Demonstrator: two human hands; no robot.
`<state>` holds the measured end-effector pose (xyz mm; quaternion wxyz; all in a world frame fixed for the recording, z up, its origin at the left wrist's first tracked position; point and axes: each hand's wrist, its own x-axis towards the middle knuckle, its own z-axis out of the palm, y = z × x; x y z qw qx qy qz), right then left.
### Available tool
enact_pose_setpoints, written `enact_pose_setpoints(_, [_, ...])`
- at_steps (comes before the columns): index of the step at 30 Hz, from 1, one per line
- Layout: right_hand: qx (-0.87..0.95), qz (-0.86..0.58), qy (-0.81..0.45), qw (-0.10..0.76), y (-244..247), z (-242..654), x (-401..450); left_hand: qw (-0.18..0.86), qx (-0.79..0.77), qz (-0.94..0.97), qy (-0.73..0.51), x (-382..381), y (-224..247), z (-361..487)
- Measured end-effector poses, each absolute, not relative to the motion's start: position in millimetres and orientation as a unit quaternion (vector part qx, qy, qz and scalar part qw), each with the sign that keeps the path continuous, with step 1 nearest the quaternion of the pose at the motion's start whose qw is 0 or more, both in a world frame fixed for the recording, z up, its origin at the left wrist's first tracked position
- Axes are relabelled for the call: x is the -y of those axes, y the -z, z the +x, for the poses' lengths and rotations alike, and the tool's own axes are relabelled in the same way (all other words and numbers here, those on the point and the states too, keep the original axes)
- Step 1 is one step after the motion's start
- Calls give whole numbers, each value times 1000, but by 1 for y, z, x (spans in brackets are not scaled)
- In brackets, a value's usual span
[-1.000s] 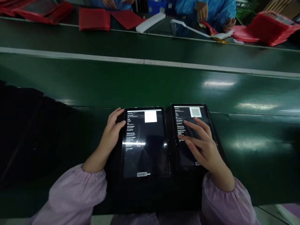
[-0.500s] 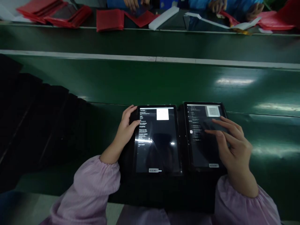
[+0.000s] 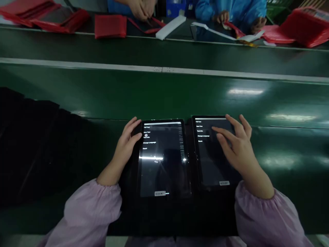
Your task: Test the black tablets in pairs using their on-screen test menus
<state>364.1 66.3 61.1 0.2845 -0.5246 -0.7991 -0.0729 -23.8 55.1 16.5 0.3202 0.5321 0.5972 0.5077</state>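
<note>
Two tablets lie side by side before me, screens up, each with white menu text on a dark background. At the left edge of the left tablet rests my left hand, its thumb apart from the fingers and touching the tablet's edge near a small round mark on the screen. My right hand is over the right tablet, fingers spread. Its index finger points at the screen beside the menu, and other fingertips reach past the top right edge. A small white label is at the bottom of that tablet.
A row of black objects stands at my left on the green bench. Beyond a pale strip lie red pouches and a white foam strip. Hands of people in blue sleeves work at the far side.
Both screens have switched from test information with a white square code to a short menu list. My right hand has shifted left and up, its fingers spreading more. The whole view has moved slightly.
</note>
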Motion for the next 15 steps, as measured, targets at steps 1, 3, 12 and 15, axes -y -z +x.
enact_pose_setpoints(1, [797, -529, 73, 283, -58, 363, -67, 317, -597, 530, -512, -56, -17, -23])
enact_pose_setpoints(3, [795, -533, 75, 280, -56, 361, -65, 302, -596, 526, -526, -59, -17, -22])
enact_pose_setpoints(12, [776, -526, 70, 341, -79, 371, -50, 273, -615, 541, -505, -71, -21, -14])
enact_pose_setpoints(15, [768, -529, 67, 354, -75, 372, -50, 270, -611, 543, -508, -69, -19, -13])
